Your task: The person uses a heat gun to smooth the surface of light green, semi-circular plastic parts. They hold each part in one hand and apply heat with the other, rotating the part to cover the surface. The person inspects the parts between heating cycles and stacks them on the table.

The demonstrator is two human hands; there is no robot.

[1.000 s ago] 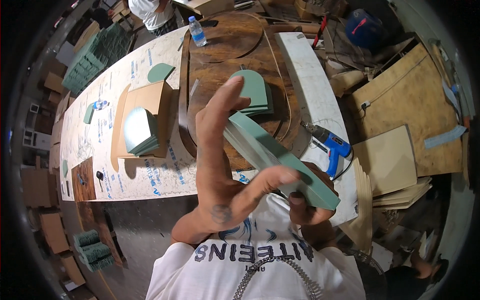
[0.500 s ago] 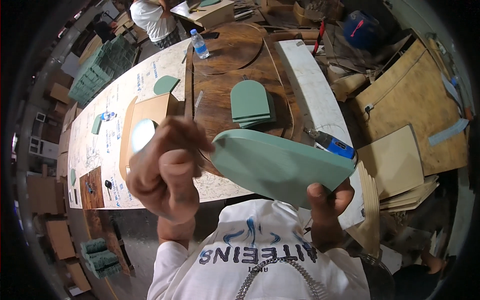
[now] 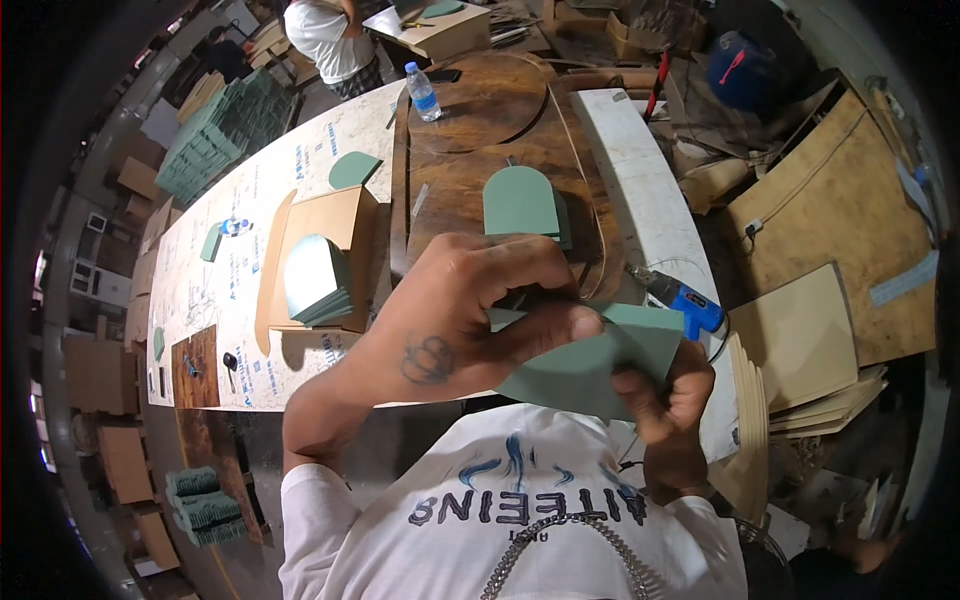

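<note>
Green arched panel (image 3: 590, 375) is held up before the chest, near the close edge of the white surface (image 3: 345, 130). Change since half a second ago: the left hand (image 3: 470, 310) has swung in from well left of it and now crosses its upper edge, hiding much of the piece. Both hands are thus at the panel, the right apparently bearing the weight.

Right hand (image 3: 672, 395): grip closed on the panel's right end, thumb on the near face, fingers round the edge. Left hand: grip narrow, thumb across the upper edge, fingers curled beyond; whether they pinch the panel, cannot tell.

Beyond the hands, stacked green panels (image 3: 520, 200) on a dark wooden board (image 3: 440, 160). Right, a blue power tool (image 3: 688, 303). Left, a cardboard box (image 3: 345, 210) bearing a shiny-topped stack (image 3: 313, 270). Farther off, a water bottle (image 3: 423, 97).
</note>
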